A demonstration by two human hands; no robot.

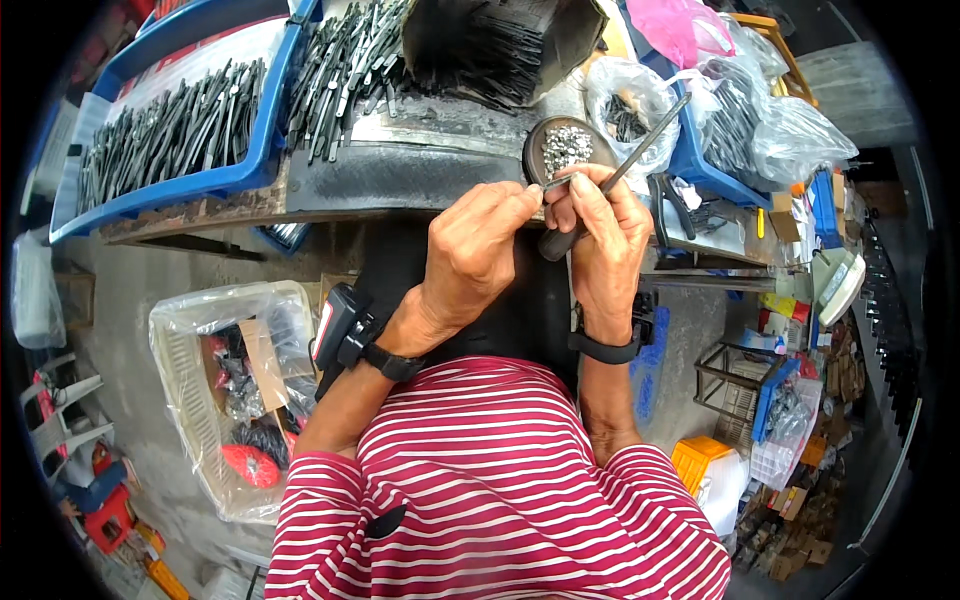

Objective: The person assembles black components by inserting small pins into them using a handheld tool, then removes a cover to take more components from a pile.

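Observation:
Both my hands meet over the bench's front edge. My left hand is closed, thumb and finger pinching one end of a small, slim dark piece. At that piece's other end are the fingertips of my right hand. Also held in the right hand is a long dark tool with a thin shaft and a thick handle, perhaps a file or screwdriver. Its shaft slants up and right, while the handle sticks out below the fingers. Just beyond my hands stands a round brown dish of small shiny metal parts.
A blue tray of slender dark pieces stands left, with a loose pile beside it. An open box holds more. Plastic bags and pliers lie right. A plastic-lined crate sits on the floor at left.

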